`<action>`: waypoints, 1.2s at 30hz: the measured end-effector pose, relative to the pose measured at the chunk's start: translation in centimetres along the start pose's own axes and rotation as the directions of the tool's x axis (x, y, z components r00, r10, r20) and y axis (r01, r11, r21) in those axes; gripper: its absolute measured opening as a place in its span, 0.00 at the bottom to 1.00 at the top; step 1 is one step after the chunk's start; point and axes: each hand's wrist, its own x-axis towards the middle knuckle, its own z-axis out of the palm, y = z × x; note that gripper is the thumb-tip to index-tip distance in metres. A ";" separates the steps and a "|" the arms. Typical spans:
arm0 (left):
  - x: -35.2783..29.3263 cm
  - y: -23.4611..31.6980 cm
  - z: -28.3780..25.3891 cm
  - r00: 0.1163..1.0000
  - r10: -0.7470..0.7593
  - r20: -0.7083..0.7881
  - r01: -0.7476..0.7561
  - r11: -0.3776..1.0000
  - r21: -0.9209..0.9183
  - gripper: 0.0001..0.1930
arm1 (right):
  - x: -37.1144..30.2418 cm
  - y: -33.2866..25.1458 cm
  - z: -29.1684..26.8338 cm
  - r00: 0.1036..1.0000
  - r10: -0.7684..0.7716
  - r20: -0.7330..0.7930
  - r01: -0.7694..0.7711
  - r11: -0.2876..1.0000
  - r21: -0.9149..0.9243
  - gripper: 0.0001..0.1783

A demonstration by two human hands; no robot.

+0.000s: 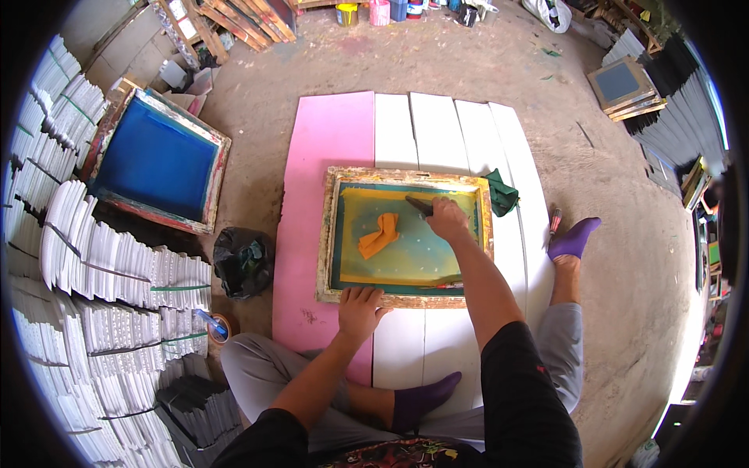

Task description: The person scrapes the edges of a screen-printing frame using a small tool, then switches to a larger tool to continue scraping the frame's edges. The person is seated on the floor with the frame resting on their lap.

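Gripping a dark tool (419, 205) in the right hand (450, 220), with the fingers curled tight about it. Pointing the tool leftward and slightly away from the body, on a slanting long axis; hiding its rear end under the hand. Held over the far right part of the screen (328, 234); cannot tell whether touching the mesh (417, 253). Resting the left hand (360, 313) on the screen's near rim, with fingers lightly bent and a little spread. Facing the screen, laid flat on boards (324, 140), long axis running left to right, with an orange cloth (379, 236) on the mesh, slanting from lower left to upper right.
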 end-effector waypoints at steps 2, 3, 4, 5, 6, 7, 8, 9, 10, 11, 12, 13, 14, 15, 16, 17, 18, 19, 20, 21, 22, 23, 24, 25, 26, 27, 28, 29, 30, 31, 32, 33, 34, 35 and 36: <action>0.5 0.4 -0.2 1.000 0.000 0.005 0.000 1.000 0.008 0.26 | -0.4 0.8 1.6 0.996 -0.006 -0.087 0.014 0.996 0.092 0.26; 0.6 0.5 -0.3 1.000 -0.011 0.013 0.011 1.000 0.006 0.25 | -0.8 0.8 1.8 0.996 0.000 -0.091 0.009 0.995 0.097 0.25; 0.7 0.7 -0.4 1.000 -0.019 0.022 0.019 1.000 0.002 0.25 | -1.3 1.0 1.9 0.995 0.008 -0.096 0.002 0.995 0.103 0.25; 0.9 0.7 -0.3 0.999 -0.016 0.027 0.016 1.000 0.010 0.25 | -1.7 1.4 1.8 0.995 0.020 -0.102 -0.009 0.994 0.108 0.24; 1.1 0.5 0.0 0.999 -0.017 0.033 0.016 1.000 0.018 0.25 | -2.1 1.6 1.3 0.990 0.016 -0.143 0.010 0.984 0.178 0.24; 0.8 0.8 0.1 0.998 -0.021 0.053 0.020 1.000 0.019 0.25 | -3.5 2.0 1.3 0.985 0.022 -0.170 0.021 0.969 0.247 0.24; 0.9 0.7 0.3 0.994 -0.043 0.097 0.041 0.999 0.027 0.25 | -5.0 2.5 1.2 0.980 0.034 -0.198 0.030 0.949 0.315 0.24; 0.8 0.4 0.1 0.985 -0.072 0.155 0.068 0.997 0.033 0.25 | -7.6 2.2 0.7 0.979 0.067 -0.195 0.007 0.934 0.357 0.23; 0.5 0.0 0.0 0.973 -0.102 0.207 0.095 0.995 0.045 0.25 | -10.2 1.1 -1.0 0.976 0.095 -0.196 -0.009 0.918 0.397 0.23; 0.2 0.0 0.0 0.981 -0.077 0.175 0.070 0.996 0.046 0.24 | -12.3 1.0 -2.3 0.969 0.131 -0.211 -0.027 0.901 0.434 0.23; 0.4 0.3 0.1 0.990 -0.042 0.136 0.036 0.998 0.043 0.24 | -14.2 2.4 -2.0 0.946 0.150 -0.287 0.003 0.883 0.470 0.19; 0.4 0.0 0.2 0.996 -0.019 0.089 0.014 0.999 0.050 0.23 | -16.0 2.9 -1.8 0.954 0.177 -0.242 -0.037 0.870 0.492 0.17; 0.3 -0.3 0.3 0.992 -0.025 0.124 0.019 0.999 0.049 0.25 | -17.9 3.3 -1.5 0.960 0.203 -0.195 -0.077 0.856 0.512 0.15; 0.3 -0.4 0.2 0.987 -0.030 0.158 0.021 0.998 0.054 0.26 | -20.1 3.7 -1.2 0.962 0.227 -0.150 -0.115 0.837 0.534 0.14; 0.3 -0.3 0.1 0.982 -0.027 0.190 0.017 0.998 0.055 0.27 | -21.9 4.6 -0.2 0.950 0.299 -0.087 -0.167 0.725 0.668 0.12; 0.1 -0.1 -0.1 0.977 -0.024 0.214 0.010 0.998 0.067 0.29 | -23.7 5.4 1.1 0.934 0.357 -0.013 -0.213 0.586 0.782 0.11; -0.4 -0.4 -0.5 0.971 -0.034 0.238 0.013 0.996 0.089 0.32 | -25.6 4.4 1.2 0.910 0.406 0.081 -0.269 0.431 0.861 0.11; -0.5 -0.1 -0.8 0.965 -0.034 0.261 0.007 0.995 0.104 0.34 | -27.5 3.8 1.2 0.873 0.458 0.168 -0.318 0.273 0.908 0.11; -1.0 0.3 -1.2 0.969 -0.042 0.243 0.017 0.995 0.101 0.36 | -28.9 4.0 2.4 0.860 0.468 0.205 -0.337 0.219 0.916 0.11; -1.7 0.8 -1.5 0.974 -0.046 0.223 0.025 0.995 0.097 0.38 | -30.0 4.0 3.0 0.849 0.477 0.228 -0.349 0.182 0.919 0.11; -2.6 1.1 -1.8 0.977 -0.054 0.208 0.035 0.995 0.094 0.40 | -31.0 3.8 3.7 0.837 0.485 0.255 -0.364 0.144 0.920 0.12; -3.5 1.3 -2.0 0.982 -0.043 0.186 0.031 0.997 0.070 0.39 | -31.7 3.4 4.5 0.828 0.490 0.272 -0.376 0.125 0.918 0.11; -4.4 1.5 -2.0 0.986 -0.035 0.165 0.028 0.999 0.043 0.37 | -32.3 3.1 5.0 0.819 0.496 0.290 -0.389 0.107 0.915 0.11; -5.1 1.6 -2.1 0.989 -0.028 0.143 0.026 1.000 0.016 0.36 | -32.5 2.9 5.4 0.816 0.496 0.296 -0.398 0.112 0.910 0.11; -5.8 1.6 -2.3 0.991 -0.026 0.132 0.025 1.000 0.008 0.36 | -32.4 2.7 5.6 0.814 0.496 0.302 -0.408 0.119 0.905 0.11; -6.7 1.7 -2.5 0.991 -0.029 0.127 0.029 1.000 0.002 0.35 | -32.4 2.5 6.0 0.811 0.493 0.315 -0.424 0.124 0.897 0.11; -7.4 1.8 -2.7 0.992 -0.033 0.122 0.034 0.999 -0.005 0.35 | -32.0 2.4 6.2 0.808 0.494 0.323 -0.418 0.093 0.904 0.10; -7.8 1.8 -2.8 0.993 -0.033 0.117 0.034 0.999 -0.010 0.34 | -31.9 2.2 6.5 0.793 0.520 0.317 -0.439 0.128 0.889 0.10; -8.1 1.7 -3.3 0.994 -0.034 0.108 0.035 0.999 -0.009 0.33 | -31.4 2.0 7.0 0.783 0.541 0.308 -0.456 0.162 0.875 0.10; -8.0 1.8 -3.5 0.995 -0.028 0.098 0.030 0.999 -0.016 0.32 | -30.8 2.5 7.7 0.769 0.569 0.292 -0.472 0.196 0.860 0.09; -7.8 1.9 -3.5 0.997 -0.016 0.077 0.018 0.999 -0.026 0.32 | -30.2 3.1 8.3 0.771 0.591 0.237 -0.459 0.259 0.850 0.10; -7.7 2.0 -3.2 0.998 -0.001 0.057 0.003 0.999 -0.040 0.31 | -29.7 4.2 9.7 0.770 0.613 0.180 -0.450 0.320 0.834 0.10; -7.9 1.9 -3.1 0.999 0.005 0.041 -0.003 0.999 -0.046 0.31 | -29.4 4.2 10.2 0.771 0.623 0.130 -0.443 0.379 0.812 0.10; -8.1 1.8 -3.1 0.999 -0.002 0.047 0.004 0.999 -0.047 0.30 | -29.4 4.3 10.8 0.768 0.633 0.093 -0.453 0.436 0.777 0.11; -8.3 1.6 -3.1 0.998 -0.013 0.054 0.015 0.999 -0.046 0.29 | -29.3 3.9 10.9 0.769 0.637 0.057 -0.462 0.492 0.738 0.12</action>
